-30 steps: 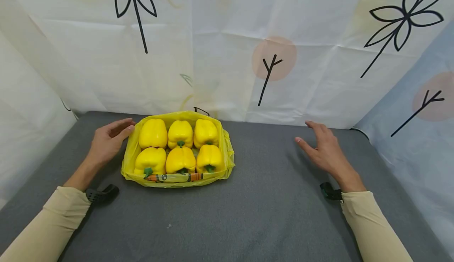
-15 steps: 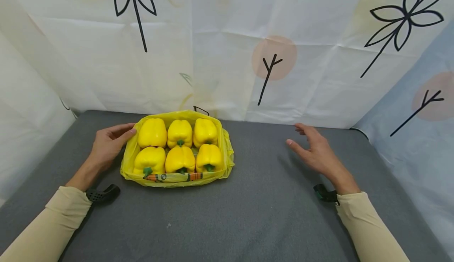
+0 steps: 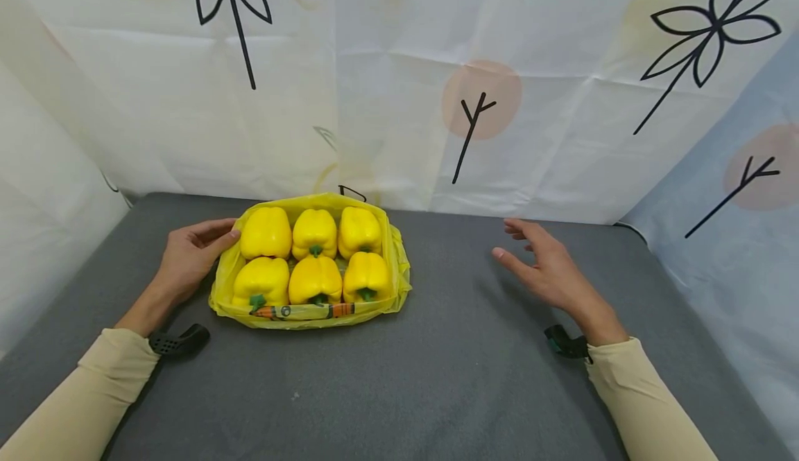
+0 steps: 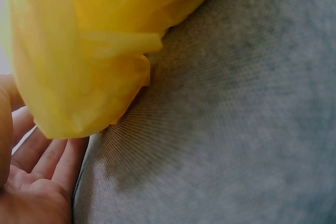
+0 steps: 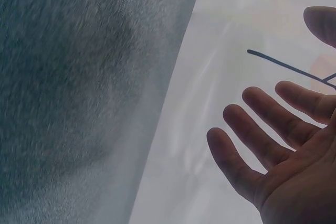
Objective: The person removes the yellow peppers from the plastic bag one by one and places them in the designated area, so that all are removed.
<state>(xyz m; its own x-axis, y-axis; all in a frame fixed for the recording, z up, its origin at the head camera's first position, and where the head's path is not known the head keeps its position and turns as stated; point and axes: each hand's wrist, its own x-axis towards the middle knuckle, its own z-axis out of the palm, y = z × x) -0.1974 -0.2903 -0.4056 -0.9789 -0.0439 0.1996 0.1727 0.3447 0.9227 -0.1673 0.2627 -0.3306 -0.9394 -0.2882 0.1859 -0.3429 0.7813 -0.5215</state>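
The left hand point(image 3: 192, 254), fingers loosely extended, tips hidden, is at the yellow bag's point(image 3: 400, 274) left edge. The right hand point(image 3: 549, 267), spread wide, hovers right of centre. The bag, left of centre, holds six yellow peppers point(image 3: 315, 281) in two rows on the grey table point(image 3: 437, 385).

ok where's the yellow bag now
In the head view, the yellow bag sits left of centre on the grey table, near the back edge, with the left hand at its left end.
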